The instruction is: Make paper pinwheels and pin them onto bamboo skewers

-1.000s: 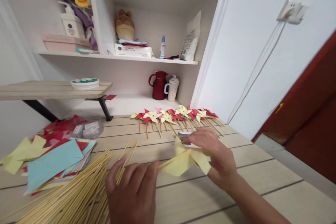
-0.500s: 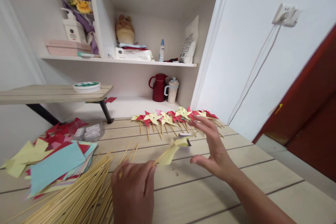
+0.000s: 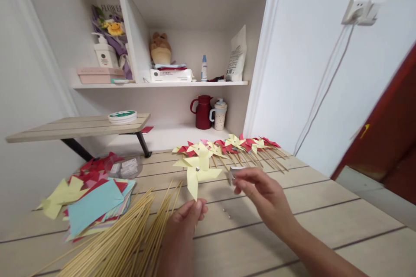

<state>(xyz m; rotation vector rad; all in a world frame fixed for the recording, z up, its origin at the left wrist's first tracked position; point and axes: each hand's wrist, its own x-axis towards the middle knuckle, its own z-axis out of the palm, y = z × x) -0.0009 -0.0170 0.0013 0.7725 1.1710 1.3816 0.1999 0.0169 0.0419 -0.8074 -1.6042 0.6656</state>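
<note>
Closed in a pinch, the left hand (image 3: 186, 223) holds a yellow pinwheel (image 3: 194, 176) upright, its blades just above the fingertips, turned face-on. To the pinwheel's right, the right hand (image 3: 264, 192) hovers by a small box (image 3: 232, 173), fingertips nearly together; whether they hold anything, I cannot tell.

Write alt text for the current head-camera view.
A person's left hand holds up a pale-yellow paper pinwheel, with the right hand raised beside it, over a pale plank-patterned table. Thin tan wooden sticks and a pile of coloured paper sheets lie to the left; red and pale-yellow paper pinwheels on sticks lie in a row behind.
</note>
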